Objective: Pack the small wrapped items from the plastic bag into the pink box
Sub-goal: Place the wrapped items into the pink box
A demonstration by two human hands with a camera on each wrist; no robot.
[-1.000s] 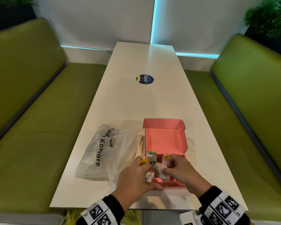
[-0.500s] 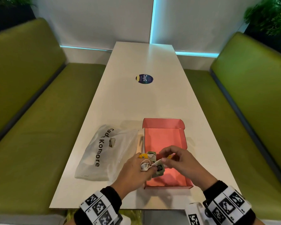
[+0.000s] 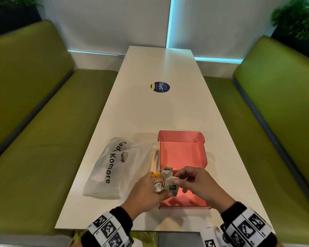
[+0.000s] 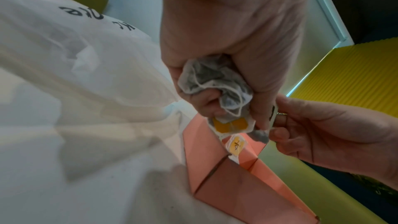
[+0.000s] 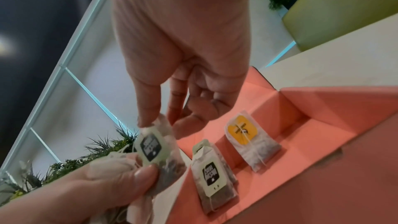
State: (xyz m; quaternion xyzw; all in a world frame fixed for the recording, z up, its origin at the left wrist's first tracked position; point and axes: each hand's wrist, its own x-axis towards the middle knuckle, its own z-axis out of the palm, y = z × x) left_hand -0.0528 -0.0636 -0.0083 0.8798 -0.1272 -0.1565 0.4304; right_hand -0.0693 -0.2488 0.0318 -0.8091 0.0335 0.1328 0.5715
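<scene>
My left hand grips a bundle of small tea bags just over the near left corner of the open pink box. My right hand pinches the top of one black-tagged tea bag in that bundle, which the left thumb still holds. Inside the box lie a black-tagged tea bag and a yellow-tagged tea bag, side by side. The translucent plastic bag lies flat to the left of the box, with one small item showing through it.
The long white table runs away from me with a round dark sticker near its middle. Green benches flank both sides. The box lid lies folded back on the far side.
A second ago my right fingers held a yellow-tagged bag near the box. They now pinch the black-tagged bag in the left hand's bundle. The left hand has barely moved.
</scene>
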